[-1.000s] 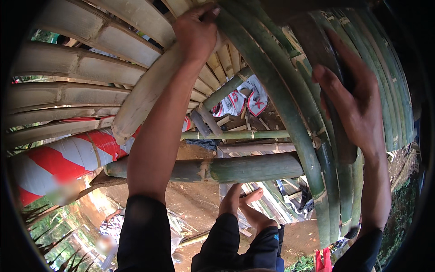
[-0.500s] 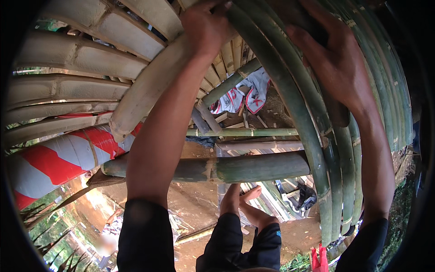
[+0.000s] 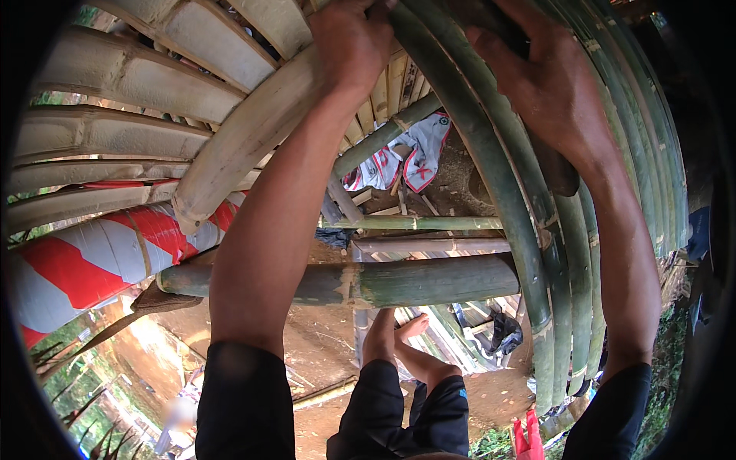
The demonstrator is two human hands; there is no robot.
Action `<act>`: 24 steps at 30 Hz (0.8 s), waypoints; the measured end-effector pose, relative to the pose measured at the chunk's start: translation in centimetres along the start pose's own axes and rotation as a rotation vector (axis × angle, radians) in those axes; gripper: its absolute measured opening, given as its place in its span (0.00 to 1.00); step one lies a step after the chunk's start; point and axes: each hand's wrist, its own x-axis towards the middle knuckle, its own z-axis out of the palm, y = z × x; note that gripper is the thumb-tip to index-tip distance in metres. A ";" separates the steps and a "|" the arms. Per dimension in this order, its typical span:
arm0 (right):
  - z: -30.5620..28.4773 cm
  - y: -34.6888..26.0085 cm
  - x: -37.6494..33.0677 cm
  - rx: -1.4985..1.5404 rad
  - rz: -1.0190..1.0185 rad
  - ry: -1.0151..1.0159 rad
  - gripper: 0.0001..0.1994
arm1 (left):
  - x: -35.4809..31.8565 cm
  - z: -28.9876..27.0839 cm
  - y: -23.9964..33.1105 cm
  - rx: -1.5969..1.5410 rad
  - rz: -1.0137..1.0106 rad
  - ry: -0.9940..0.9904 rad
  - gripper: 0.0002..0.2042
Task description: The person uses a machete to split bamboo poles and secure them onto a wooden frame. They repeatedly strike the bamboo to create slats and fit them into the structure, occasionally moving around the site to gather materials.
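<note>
My left hand [image 3: 349, 46] is closed at the top, beside the upper end of a long green split-bamboo strip [image 3: 469, 126]. Its fingertips run into the picture's upper edge, so what they pinch is hidden. Under that wrist passes a thick pale bamboo piece [image 3: 241, 138]. My right hand [image 3: 548, 88] lies over the green strips, thumb apart from the fingers, gripping a dark brown, round-ended piece [image 3: 561, 178] that looks like wood. Its lower end shows below the palm; most of it is covered by the hand.
Pale bamboo slats [image 3: 115, 138] fan out at the left above a red-and-white wrapped pole [image 3: 100, 253]. A green bamboo crossbar [image 3: 414, 280] spans the middle. Below are my legs, bamboo strips, a dark bag [image 3: 504, 333] and a red bag [image 3: 529, 437]. A blurred person [image 3: 180, 418] is at lower left.
My right hand has shifted slightly up and left over the green strips, with the dark brown piece. My left hand stays at the strip's upper end. The whole view has moved a little.
</note>
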 end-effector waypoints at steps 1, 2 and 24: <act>-0.4 -0.9 0.0 0.018 0.022 -0.016 0.26 | 0.0 -0.1 0.1 0.009 -0.005 -0.007 0.08; -0.8 -1.6 0.0 0.064 0.021 -0.026 0.26 | 0.0 -0.1 0.1 0.019 -0.004 -0.010 0.08; 1.8 -0.8 0.1 -0.075 -0.177 0.027 0.22 | -0.1 -0.2 -1.0 0.100 0.197 0.091 0.07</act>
